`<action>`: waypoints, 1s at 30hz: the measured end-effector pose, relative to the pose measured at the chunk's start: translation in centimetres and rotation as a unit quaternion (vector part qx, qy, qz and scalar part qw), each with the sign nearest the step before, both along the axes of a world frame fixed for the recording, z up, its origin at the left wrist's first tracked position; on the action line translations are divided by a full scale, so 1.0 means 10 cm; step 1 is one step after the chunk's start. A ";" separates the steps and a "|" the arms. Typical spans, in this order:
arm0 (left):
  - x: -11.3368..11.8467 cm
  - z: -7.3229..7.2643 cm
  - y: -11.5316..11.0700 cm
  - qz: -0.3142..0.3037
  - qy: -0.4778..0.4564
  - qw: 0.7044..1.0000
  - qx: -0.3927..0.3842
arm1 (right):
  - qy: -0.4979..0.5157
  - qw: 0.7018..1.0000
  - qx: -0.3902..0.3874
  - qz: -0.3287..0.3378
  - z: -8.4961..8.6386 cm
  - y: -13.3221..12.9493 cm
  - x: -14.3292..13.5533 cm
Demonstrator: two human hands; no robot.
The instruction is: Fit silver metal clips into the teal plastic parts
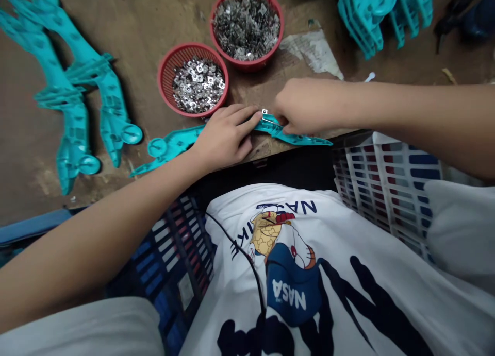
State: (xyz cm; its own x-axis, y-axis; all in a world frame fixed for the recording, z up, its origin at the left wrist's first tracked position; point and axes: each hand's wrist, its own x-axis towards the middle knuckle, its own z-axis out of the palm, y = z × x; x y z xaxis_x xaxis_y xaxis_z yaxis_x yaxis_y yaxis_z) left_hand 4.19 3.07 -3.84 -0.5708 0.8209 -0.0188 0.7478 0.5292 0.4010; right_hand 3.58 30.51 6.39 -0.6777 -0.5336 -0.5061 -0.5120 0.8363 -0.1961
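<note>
A long turquoise plastic part [180, 141] lies along the table's front edge. Across its middle rests my left hand [228, 134], fingers pressed together on it, holding it down. My right hand [296, 106] is closed over the part's right half, around a thin metal tool [271, 121] whose shaft points left toward my left fingertips. Its handle is hidden in my fist. A small silver metal clip [264, 111] sits at the part's upper edge, between my two hands.
Two red baskets, one [164, 83] nearer and one [281, 29] behind, hold metal clips. More turquoise parts [73, 114] lie left, others [367, 11] at the back right. A white crate [386, 175] and a dark blue crate [174, 253] stand below the table edge.
</note>
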 end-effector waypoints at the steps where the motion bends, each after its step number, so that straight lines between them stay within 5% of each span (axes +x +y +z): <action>1: 0.00 -0.02 -0.01 0.005 -0.001 1.000 0.006 | 0.012 1.000 0.024 0.005 0.04 0.04 -0.03; 3: 0.00 -0.05 -0.01 0.013 -0.001 1.000 0.013 | 0.025 0.999 0.043 -0.021 0.13 0.13 -0.11; 7: 0.03 -0.05 0.00 0.008 0.005 1.000 0.002 | 0.022 0.990 -0.072 -0.116 0.29 0.23 -0.20; 16: 0.04 -0.01 0.02 0.013 -0.006 1.000 -0.010 | 0.030 0.984 -0.164 -0.068 0.19 0.01 -0.03; 23: 0.03 0.00 0.01 0.004 0.002 1.000 -0.022 | 0.048 0.993 -0.103 -0.013 0.16 0.01 0.02; 27: 0.02 0.00 -0.01 0.012 -0.010 1.000 -0.015 | 0.090 0.991 -0.084 -0.051 0.15 0.06 -0.07; 30: 0.01 -0.01 -0.01 0.011 -0.009 1.000 -0.011 | 0.119 0.991 0.021 -0.049 0.10 0.16 -0.19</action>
State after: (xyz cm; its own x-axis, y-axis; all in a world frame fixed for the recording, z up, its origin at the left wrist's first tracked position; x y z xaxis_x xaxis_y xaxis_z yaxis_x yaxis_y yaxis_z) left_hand 4.31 2.95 -3.92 -0.5883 0.8072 -0.0475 0.7285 0.5546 0.4020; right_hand 1.67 32.08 7.40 -0.8283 -0.4401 -0.3468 -0.4546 0.8896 -0.0431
